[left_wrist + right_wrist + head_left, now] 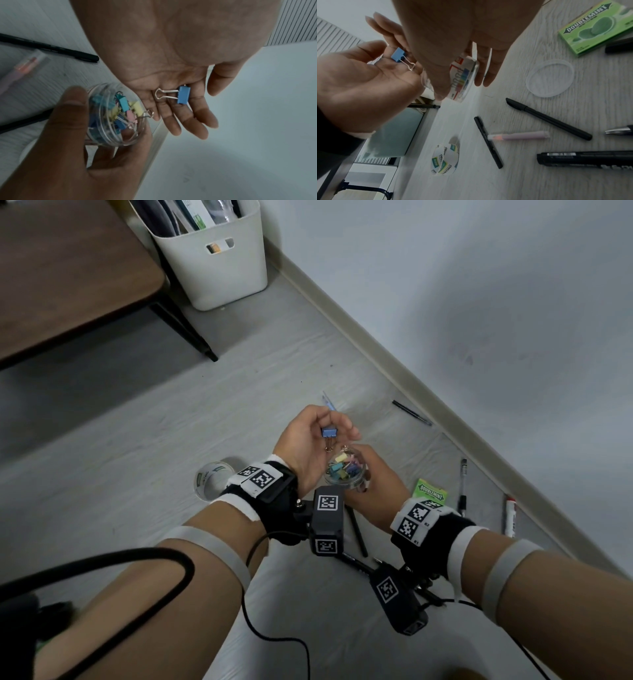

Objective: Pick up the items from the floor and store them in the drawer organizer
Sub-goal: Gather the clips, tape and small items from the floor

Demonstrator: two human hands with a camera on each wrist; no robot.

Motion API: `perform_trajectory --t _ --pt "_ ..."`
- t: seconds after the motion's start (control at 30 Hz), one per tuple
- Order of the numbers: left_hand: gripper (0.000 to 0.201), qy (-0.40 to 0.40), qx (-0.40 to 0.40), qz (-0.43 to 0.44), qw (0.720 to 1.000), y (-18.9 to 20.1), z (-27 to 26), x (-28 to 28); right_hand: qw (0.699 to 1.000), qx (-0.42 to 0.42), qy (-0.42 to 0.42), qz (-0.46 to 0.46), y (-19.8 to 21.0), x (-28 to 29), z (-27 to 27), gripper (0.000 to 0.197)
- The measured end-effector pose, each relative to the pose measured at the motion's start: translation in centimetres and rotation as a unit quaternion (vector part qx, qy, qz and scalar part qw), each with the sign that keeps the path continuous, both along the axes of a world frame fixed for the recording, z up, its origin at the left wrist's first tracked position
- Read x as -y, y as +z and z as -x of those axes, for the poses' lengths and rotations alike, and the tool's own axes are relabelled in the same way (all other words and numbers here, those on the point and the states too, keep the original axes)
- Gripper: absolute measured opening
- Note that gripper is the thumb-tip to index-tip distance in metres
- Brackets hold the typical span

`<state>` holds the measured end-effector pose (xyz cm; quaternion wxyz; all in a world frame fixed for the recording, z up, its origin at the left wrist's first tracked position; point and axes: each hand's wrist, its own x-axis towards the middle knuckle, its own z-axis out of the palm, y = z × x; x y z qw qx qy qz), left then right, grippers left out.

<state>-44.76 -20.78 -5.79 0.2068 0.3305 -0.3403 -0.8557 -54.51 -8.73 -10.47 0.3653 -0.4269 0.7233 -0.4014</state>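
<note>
My left hand (308, 436) is turned palm up above the floor, and a blue binder clip (329, 433) lies loose on its fingers (197, 115). Just below it, my right hand (380, 484) grips a small clear jar (344, 474) with several coloured binder clips inside. The jar's open mouth (111, 121) tilts toward the left hand's fingertips. From the right wrist, the blue clip (397, 54) sits beside the jar (462, 75), whose label faces the floor.
On the floor lie the jar's clear lid (550, 78), a tape roll (212, 479), a green gum box (430, 494), a thick black marker (583, 159), a pink highlighter (518, 135) and several pens (547, 119). A white bin (219, 258) and a low table (61, 275) stand at the far left. The wall runs along the right.
</note>
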Motion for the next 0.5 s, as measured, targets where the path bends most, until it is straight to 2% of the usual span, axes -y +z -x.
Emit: perform_trajectory --t 0.3,0.4,0.5 --pt "0.04 0.039 0.023 0.014 0.999 0.1 -0.2 0.3 0.999 -0.04 -0.017 -0.003 0.7 -0.2 0.7 0.064" --pt "0.054 -0.017 0.015 0.014 1.0 0.2 0.1 -0.1 0.998 -0.051 -0.022 -0.011 0.4 -0.5 0.8 0.064" --pt "0.057 -0.074 0.0 0.022 0.997 0.4 0.5 -0.7 0.998 -0.042 -0.036 -0.022 0.2 -0.8 0.7 0.065"
